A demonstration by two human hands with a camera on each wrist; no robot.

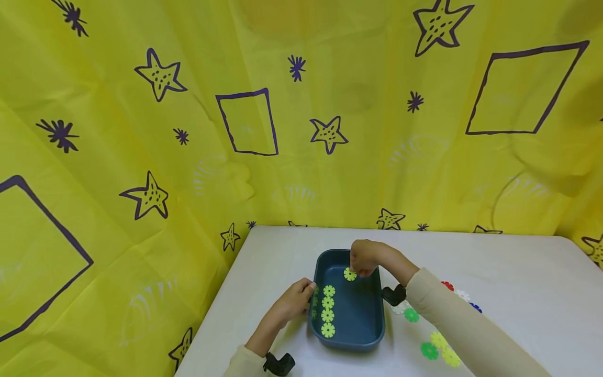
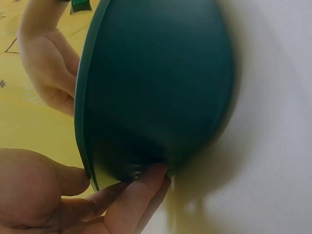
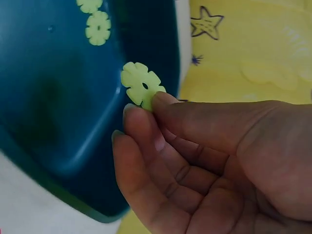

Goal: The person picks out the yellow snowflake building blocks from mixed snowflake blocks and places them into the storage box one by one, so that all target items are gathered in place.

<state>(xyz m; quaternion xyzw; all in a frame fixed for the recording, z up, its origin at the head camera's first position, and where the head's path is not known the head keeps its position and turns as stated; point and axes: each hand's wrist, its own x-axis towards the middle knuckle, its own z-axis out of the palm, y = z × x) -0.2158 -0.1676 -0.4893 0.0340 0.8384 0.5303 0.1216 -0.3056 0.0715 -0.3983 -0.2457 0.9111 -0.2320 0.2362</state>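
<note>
The person's right hand [image 1: 365, 256] is pinching a yellow-green, notched, flower-shaped plastic-looking disc [image 3: 136, 78] between thumb and fingers, inside the far end of a dark blue-green, rounded rectangular tray [image 1: 358, 319]. Four matching discs [image 1: 327, 302] are lying in a row along its left long wall, nearer the person. The left hand [image 1: 297, 298], closer to that row, is gripping the rim. I'm seeing no readable writing.
</note>
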